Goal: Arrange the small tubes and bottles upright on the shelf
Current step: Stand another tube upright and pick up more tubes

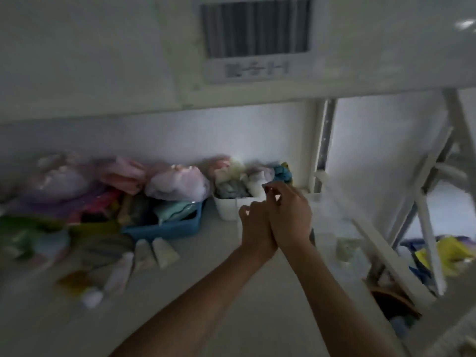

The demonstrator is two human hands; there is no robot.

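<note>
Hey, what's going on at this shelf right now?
A person is reaching both bare hands over a cluttered shelf. The left hand and right hand are pressed together in front of a white bin; the blur hides whether either grip holds anything. Several small tubes sit near a blue tray at left, and it's too blurry to tell if they're upright.
</note>
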